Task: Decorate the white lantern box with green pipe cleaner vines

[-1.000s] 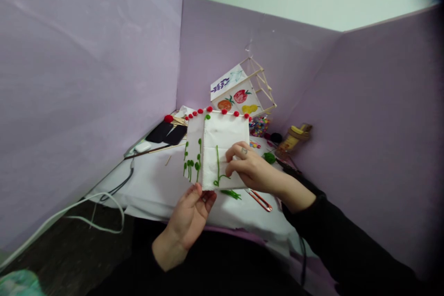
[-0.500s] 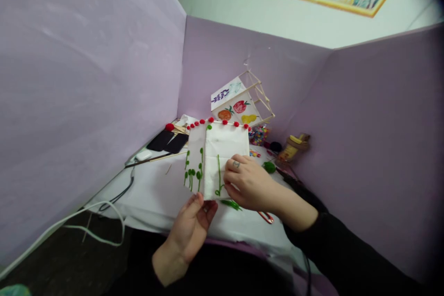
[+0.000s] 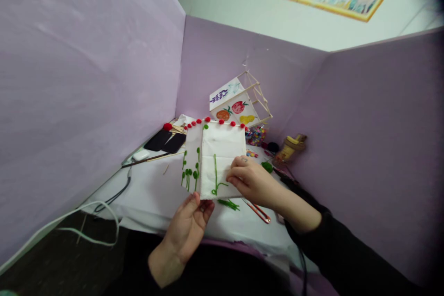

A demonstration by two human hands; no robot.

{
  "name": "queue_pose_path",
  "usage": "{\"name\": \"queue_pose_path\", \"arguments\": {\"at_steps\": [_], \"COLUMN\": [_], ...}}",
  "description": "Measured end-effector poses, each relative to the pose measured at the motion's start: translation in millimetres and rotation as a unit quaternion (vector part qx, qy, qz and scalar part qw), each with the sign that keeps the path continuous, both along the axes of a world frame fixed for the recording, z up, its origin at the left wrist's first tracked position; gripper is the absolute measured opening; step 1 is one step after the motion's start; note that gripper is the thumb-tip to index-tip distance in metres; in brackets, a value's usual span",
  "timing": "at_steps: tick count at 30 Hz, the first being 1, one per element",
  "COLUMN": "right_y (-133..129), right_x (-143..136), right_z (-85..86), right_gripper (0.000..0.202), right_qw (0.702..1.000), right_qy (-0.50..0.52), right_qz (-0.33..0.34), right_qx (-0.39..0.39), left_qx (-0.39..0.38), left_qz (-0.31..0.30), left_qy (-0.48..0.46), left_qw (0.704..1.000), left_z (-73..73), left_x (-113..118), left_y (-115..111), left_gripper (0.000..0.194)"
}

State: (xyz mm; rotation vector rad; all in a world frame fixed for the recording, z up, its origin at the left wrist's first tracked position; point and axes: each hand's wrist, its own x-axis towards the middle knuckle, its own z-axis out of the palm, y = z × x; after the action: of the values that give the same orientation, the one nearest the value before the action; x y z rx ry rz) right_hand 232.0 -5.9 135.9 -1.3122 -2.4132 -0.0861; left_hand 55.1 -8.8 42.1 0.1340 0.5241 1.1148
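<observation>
A: Where is the white, box-shaped piece with panelled sides [image 3: 222, 141]?
B: Held up over the white-covered surface [image 3: 156, 189], red fuzzy balls [image 3: 221, 121] along its top edge.

A: And the left hand [image 3: 187, 224]?
B: Its grip is closed on the piece's lower corner, thumb in front.

A: The right hand [image 3: 251, 178]?
B: At the front panel, fingers curled, beside a thin green fuzzy strand [image 3: 215, 169] standing upright there. I can't tell how narrow the grip is, or whether it pinches anything.

A: What lies below?
B: A bundle of green fuzzy strips [image 3: 229, 204], near an orange-red-handled tool [image 3: 262, 215].

A: Behind?
B: A tilted, wooden-stick frame with fruit-painted white panels [image 3: 236, 101]. Two flat black rectangular objects [image 3: 157, 139] lie off to the left.
</observation>
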Motion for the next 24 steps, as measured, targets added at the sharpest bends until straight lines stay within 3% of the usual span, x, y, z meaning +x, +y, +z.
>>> {"name": "queue_pose_path", "arguments": {"at_steps": [7, 11, 16, 24], "right_y": [11, 20, 26, 33], "right_x": [11, 9, 6, 2], "right_z": [5.2, 13.8, 21.6, 23.7], "right_gripper": [0.017, 0.026, 0.029, 0.025], "right_qw": [0.981, 0.966, 0.957, 0.949], "right_qy": [-0.113, -0.155, -0.191, -0.222], "right_qz": [0.137, 0.199, 0.218, 0.223], "right_qx": [0.083, 0.056, 0.013, 0.027], "left_qx": [0.012, 0.018, 0.012, 0.004], "left_qz": [0.001, -0.002, -0.001, 0.004], "left_qy": [-0.002, -0.002, -0.003, -0.002], "left_qw": [1.000, 1.000, 1.000, 1.000], "left_z": [0.8, 0.1, -1.1, -0.9], "left_x": [-1, -1, -2, -4], "left_y": [-1, -1, 0, 1], "left_gripper": [0.017, 0.017, 0.015, 0.016]}}
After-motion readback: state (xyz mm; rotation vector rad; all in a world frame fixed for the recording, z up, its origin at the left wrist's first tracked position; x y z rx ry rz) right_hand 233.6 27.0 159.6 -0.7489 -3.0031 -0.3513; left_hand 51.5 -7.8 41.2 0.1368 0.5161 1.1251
